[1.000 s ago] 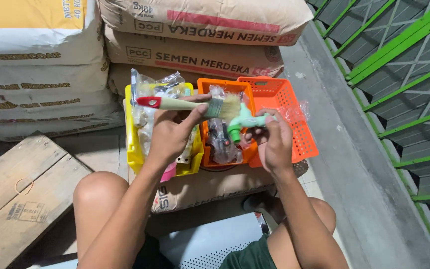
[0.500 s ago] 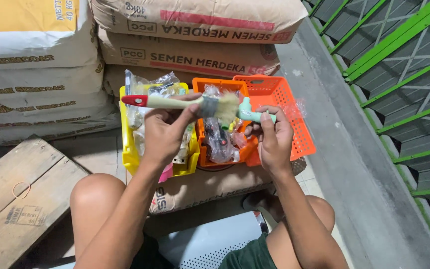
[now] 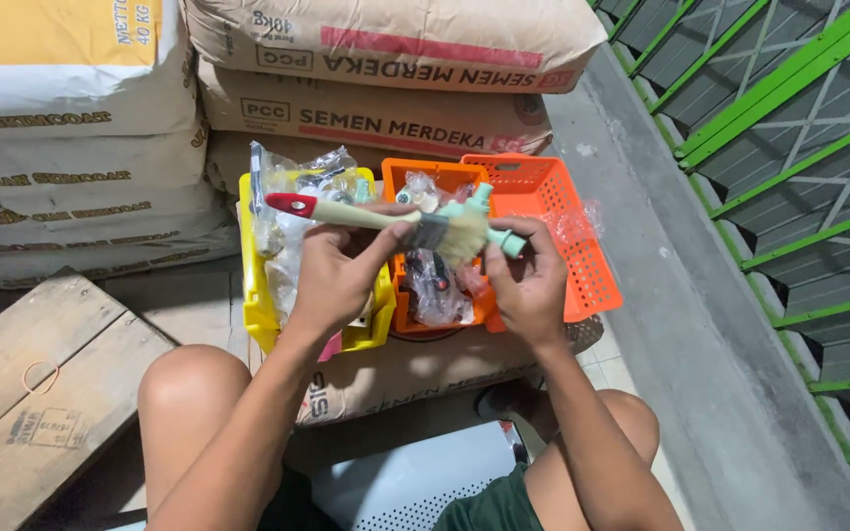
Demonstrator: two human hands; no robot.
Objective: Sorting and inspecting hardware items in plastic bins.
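Observation:
My left hand (image 3: 338,275) grips a paintbrush (image 3: 376,220) with a pale handle, red tip and tan bristles, held level above the baskets. In my right hand (image 3: 528,285) is a mint-green plastic fitting (image 3: 496,234), pressed against the brush's bristles. Below both hands stand a yellow basket (image 3: 258,305) on the left, a small orange basket (image 3: 445,177) in the middle and a larger orange basket (image 3: 582,265) on the right. Clear plastic bags of small parts (image 3: 435,285) fill the yellow and middle baskets.
Stacked cement sacks (image 3: 395,108) rise behind the baskets, and another sack (image 3: 415,374) lies under them. A wooden crate (image 3: 41,393) sits at the left. A grey concrete ledge (image 3: 700,324) and green railing (image 3: 799,167) run along the right. My bare knees frame the bottom.
Both hands have drawn together. The paintbrush has shifted right and a little down, and the green fitting now sits against its bristles instead of apart over the orange basket.

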